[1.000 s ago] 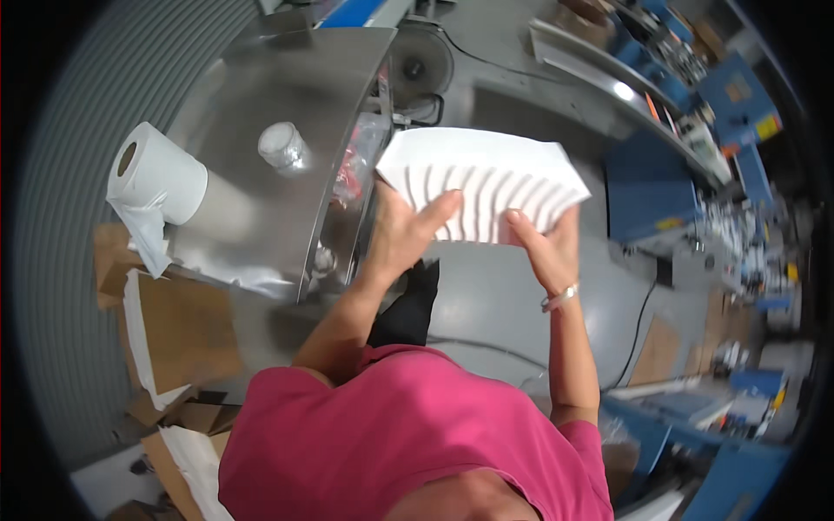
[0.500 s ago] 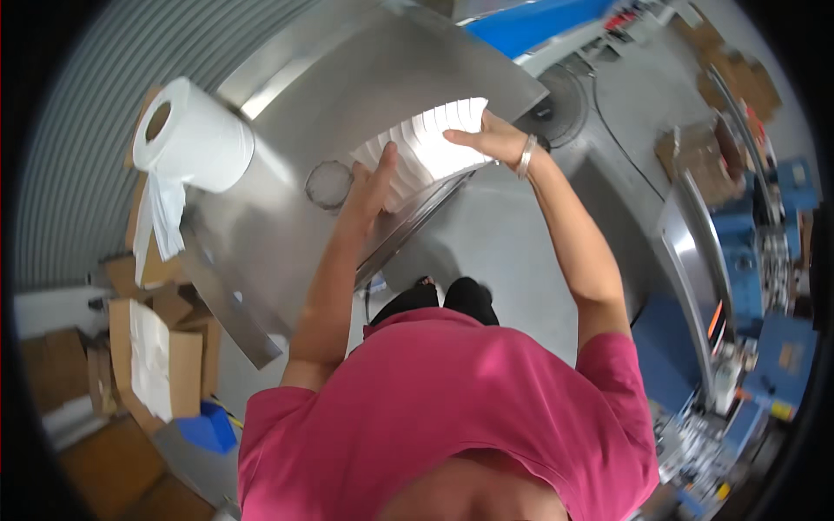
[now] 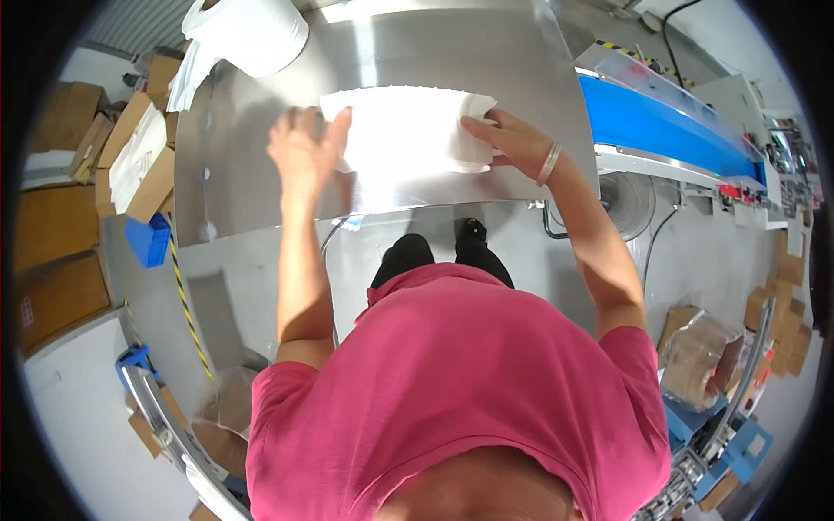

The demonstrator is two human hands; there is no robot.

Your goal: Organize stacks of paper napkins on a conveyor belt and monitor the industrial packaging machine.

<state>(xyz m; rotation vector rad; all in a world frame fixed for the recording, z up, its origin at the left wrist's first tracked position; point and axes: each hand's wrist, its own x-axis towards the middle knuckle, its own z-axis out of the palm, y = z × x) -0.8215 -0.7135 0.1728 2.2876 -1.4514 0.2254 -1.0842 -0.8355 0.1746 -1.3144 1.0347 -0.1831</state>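
Note:
A white bundle [image 3: 408, 130], ridged along its far edge like a row of thin packets or folded sheets, lies over the steel table [image 3: 434, 52]. Glare washes out its surface, so I cannot tell its exact kind. My right hand [image 3: 512, 143] grips its right end, thumb on top and fingers partly hidden beneath. At the left end, my left hand [image 3: 304, 152] has its fingers spread and slightly blurred over the table. Its thumb lies against the bundle's left edge. A large white roll [image 3: 252, 35] stands at the table's far left, a loose end hanging down.
Right of the table runs a blue conveyor belt [image 3: 669, 126]. An open carton [image 3: 143, 161] with white material and a blue bin [image 3: 148, 240] are on the left. A round fan-like grille [image 3: 627, 207] sits below the conveyor. Wrapped cardboard [image 3: 699, 356] lies at lower right.
My view has swung round, so the table now lies straight ahead. The bundle has gone from tilted to level. My left hand has spread its fingers at the bundle's left end; the right still grips.

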